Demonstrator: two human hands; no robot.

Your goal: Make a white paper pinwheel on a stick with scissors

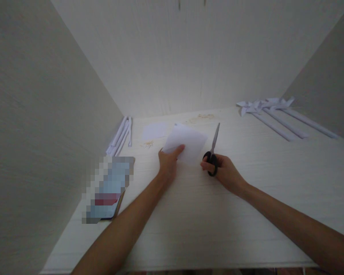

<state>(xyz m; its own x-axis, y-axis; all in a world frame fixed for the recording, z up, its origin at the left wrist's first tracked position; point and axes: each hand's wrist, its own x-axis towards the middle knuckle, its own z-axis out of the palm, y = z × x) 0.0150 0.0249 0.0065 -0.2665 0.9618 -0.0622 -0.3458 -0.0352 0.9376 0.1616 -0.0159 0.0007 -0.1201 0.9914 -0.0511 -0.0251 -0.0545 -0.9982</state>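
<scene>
My left hand (169,162) grips a white sheet of paper (189,139) near its lower left edge, thumb on top. The sheet is raised above the white table and tilted. Just to its right, my right hand (222,170) has its fingers in the black handles of a pair of scissors (214,143). The scissors' blades look closed together and point up and away, apart from the paper. Another small white piece of paper (154,131) lies flat on the table behind my left hand.
Several rolled paper tubes (122,133) lie at the left wall. At the back right are paper rolls with folded ends (278,114). A pixelated phone-like object (110,189) lies beside my left forearm. Small yellowish bits (147,144) lie near the flat paper. Walls enclose the white table (203,229).
</scene>
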